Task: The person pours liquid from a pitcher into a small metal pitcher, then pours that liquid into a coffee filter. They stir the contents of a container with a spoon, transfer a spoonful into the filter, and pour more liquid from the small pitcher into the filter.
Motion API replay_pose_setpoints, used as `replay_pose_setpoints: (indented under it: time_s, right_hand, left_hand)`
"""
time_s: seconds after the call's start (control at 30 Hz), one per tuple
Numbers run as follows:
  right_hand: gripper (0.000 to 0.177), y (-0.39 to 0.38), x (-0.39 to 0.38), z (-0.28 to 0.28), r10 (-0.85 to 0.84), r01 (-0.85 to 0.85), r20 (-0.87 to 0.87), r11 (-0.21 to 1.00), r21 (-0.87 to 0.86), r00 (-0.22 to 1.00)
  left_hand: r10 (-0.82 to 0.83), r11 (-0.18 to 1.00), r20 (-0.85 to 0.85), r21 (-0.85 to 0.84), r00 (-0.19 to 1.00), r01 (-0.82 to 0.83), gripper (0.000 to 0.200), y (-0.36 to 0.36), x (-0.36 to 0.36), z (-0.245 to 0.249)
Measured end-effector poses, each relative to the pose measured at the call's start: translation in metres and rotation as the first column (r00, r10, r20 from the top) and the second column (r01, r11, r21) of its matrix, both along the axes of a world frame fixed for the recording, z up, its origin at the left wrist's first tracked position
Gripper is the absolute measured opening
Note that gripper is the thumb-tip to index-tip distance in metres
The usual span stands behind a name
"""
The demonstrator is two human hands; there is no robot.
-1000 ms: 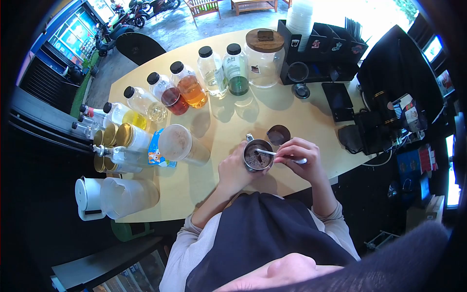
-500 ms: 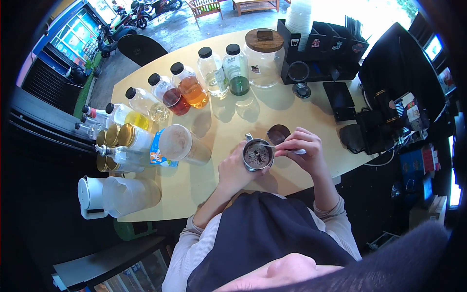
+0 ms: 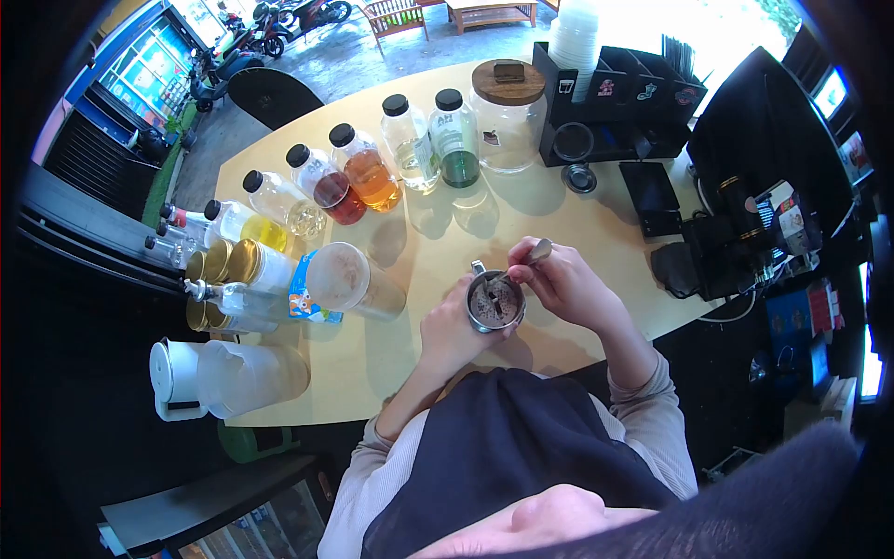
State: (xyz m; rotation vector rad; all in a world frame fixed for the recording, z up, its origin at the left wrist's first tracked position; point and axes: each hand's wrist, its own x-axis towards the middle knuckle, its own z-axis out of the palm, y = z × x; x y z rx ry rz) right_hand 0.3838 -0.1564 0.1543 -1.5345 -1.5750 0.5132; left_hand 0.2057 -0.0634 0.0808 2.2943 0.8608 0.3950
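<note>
My left hand [image 3: 450,321] is wrapped round a small metal jug [image 3: 478,266] standing near the table's front edge. Inside it is a frothy, brownish liquid [image 3: 487,307] with a dark patch in the middle. Pinched in the fingers of my right hand [image 3: 568,289] is a metal spoon [image 3: 539,249]. Its handle end points up and away to the right, and its lower end reaches into the jug. Left of the jug, a tall clear tub with brown powdery residue [image 3: 337,276] stands beside a blue carton [image 3: 303,296].
Bottles of coloured liquid, such as an amber one [image 3: 373,182], line the table's far left edge. A wood-lidded glass jar [image 3: 507,130] and a black organiser [image 3: 615,116] stand at the back. White pitchers [image 3: 247,377] are at left, a black tablet [image 3: 650,197] at right.
My right hand has turned and the spoon now stands steeper, with its handle pointing up. The dark round cup beside the jug is now hidden behind that hand. My left hand stays on the jug.
</note>
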Motion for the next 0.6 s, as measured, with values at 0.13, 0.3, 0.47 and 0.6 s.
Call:
replay_pose_setpoints:
  time_s: [0.13,0.3,0.47,0.6]
  right_hand:
    - [0.012,0.001,-0.002,-0.002,0.025,-0.028,0.037,0.996,0.085,0.999]
    - [0.009,0.004,-0.004,-0.006,0.010,-0.019,0.061,0.989,0.147,0.998]
    - [0.015,0.002,-0.009,-0.005,0.086,-0.099,0.081,0.978,0.181,0.993]
    - [0.017,0.002,-0.012,-0.012,0.009,-0.042,0.139,0.970,0.241,0.990]
  left_hand:
    - [0.008,0.997,-0.070,-0.070,0.998,-0.013,0.084,0.000,0.001,0.001]
    - [0.010,0.997,-0.065,-0.074,0.998,-0.015,0.083,0.001,0.001,-0.002]
    - [-0.001,0.997,-0.069,-0.074,0.998,-0.004,0.089,0.003,0.001,-0.002]
    - [0.000,0.998,-0.091,-0.070,0.996,-0.006,0.092,0.003,0.001,-0.007]
